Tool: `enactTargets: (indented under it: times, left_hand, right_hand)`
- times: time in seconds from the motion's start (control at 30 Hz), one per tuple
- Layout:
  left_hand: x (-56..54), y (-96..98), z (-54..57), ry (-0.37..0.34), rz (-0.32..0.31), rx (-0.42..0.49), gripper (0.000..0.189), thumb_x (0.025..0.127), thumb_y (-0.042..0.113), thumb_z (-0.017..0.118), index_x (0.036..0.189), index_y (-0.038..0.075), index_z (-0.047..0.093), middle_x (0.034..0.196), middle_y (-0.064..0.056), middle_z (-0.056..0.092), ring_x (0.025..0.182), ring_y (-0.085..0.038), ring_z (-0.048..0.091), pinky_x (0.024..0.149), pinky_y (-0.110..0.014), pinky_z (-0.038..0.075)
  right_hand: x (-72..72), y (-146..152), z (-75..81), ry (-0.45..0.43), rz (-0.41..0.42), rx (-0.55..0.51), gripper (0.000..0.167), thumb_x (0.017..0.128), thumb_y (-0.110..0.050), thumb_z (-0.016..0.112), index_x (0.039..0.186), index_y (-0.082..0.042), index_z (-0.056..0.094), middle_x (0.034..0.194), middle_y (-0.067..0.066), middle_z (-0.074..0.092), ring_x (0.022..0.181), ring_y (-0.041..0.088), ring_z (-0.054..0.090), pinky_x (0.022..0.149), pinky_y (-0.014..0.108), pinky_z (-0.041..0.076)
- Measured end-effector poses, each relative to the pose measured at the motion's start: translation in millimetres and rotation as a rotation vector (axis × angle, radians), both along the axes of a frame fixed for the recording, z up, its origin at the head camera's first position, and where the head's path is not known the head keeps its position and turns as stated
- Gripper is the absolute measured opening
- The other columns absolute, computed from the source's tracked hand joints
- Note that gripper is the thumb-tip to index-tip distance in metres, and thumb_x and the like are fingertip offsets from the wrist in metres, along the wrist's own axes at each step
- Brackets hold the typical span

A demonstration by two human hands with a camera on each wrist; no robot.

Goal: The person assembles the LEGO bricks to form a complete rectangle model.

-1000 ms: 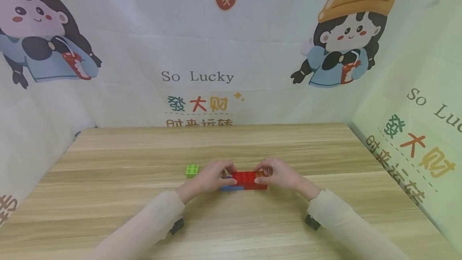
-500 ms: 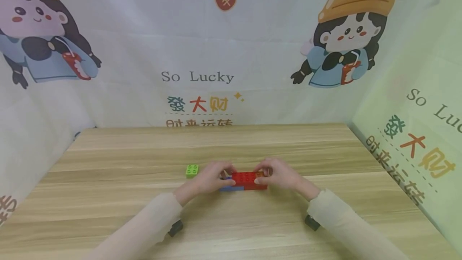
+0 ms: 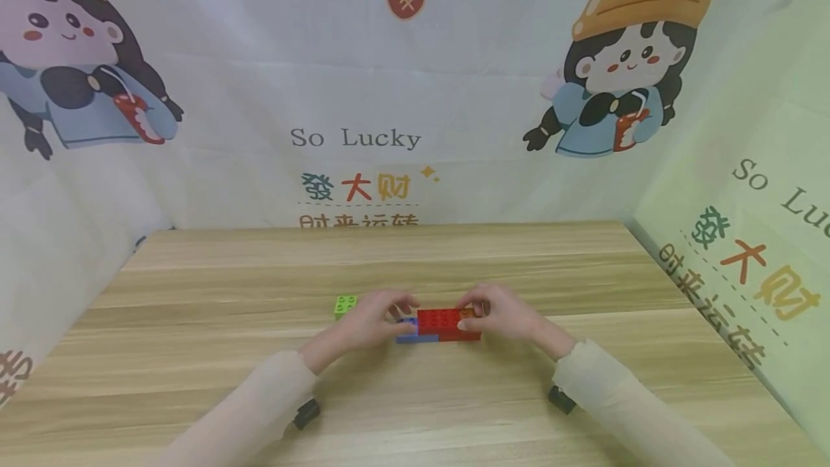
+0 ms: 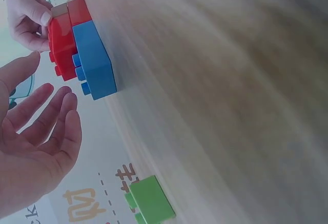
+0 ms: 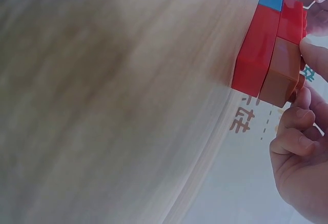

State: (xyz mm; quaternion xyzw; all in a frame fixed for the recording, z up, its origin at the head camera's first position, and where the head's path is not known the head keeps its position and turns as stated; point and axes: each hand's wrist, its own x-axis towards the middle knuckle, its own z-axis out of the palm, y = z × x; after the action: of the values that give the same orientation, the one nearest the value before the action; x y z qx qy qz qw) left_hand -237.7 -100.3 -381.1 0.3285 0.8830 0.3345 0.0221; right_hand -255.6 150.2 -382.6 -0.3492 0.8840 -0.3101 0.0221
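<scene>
A small assembly of toy building bricks sits on the table. Its lower layer is a blue brick (image 4: 95,62) beside a red brick (image 5: 254,49); on top are another red brick (image 3: 438,318) and an orange-brown brick (image 5: 282,71) at the right end. My right hand (image 3: 502,314) pinches the upper bricks near that end, thumb on the near side and fingers at the far side. My left hand (image 3: 372,319) is at the blue end, its fingers spread apart and holding nothing; the left wrist view shows a gap between them and the bricks.
A single lime-green brick (image 3: 346,305) lies left of the assembly, partly behind the left hand. The wooden table (image 3: 415,409) ends at a printed cloth backdrop (image 3: 259,92). Dark wrist devices hang under both sleeves.
My left hand has let go of the upper red brick's left end and drawn back leftward, uncovering blue studs. The right hand and the bricks stay put.
</scene>
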Motion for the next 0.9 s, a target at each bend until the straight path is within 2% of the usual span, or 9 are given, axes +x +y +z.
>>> enactTargets:
  times: [0.53,0.77,0.9]
  left_hand:
    - [6.0,-14.4,-1.3,0.028,-0.022,0.027,0.036,0.075,0.015,0.068,0.105,-0.001,0.057,0.096,-0.010,0.060,0.083,-0.019,0.056,0.072,-0.031,0.047]
    - [7.3,-22.5,-2.2,-0.034,-0.011,0.048,0.036,0.077,0.014,0.067,0.108,-0.001,0.056,0.101,-0.011,0.058,0.088,-0.021,0.054,0.075,-0.033,0.046]
    - [6.0,-28.2,-0.5,-0.023,0.003,0.049,0.035,0.079,0.014,0.066,0.109,-0.001,0.056,0.101,-0.012,0.058,0.088,-0.023,0.054,0.075,-0.035,0.045]
  right_hand:
    - [1.8,-0.2,0.6,-0.035,-0.033,0.024,0.028,0.077,-0.023,0.069,0.100,-0.009,0.064,0.069,-0.007,0.047,0.064,0.010,0.042,0.054,0.024,0.038]
    - [2.0,-0.5,0.5,-0.043,-0.031,0.016,0.027,0.077,-0.024,0.069,0.100,-0.010,0.064,0.069,-0.006,0.047,0.064,0.010,0.042,0.054,0.024,0.037]
    - [2.2,-0.7,0.9,-0.053,-0.034,0.016,0.027,0.077,-0.023,0.069,0.100,-0.010,0.064,0.069,-0.005,0.046,0.065,0.011,0.042,0.054,0.024,0.037]
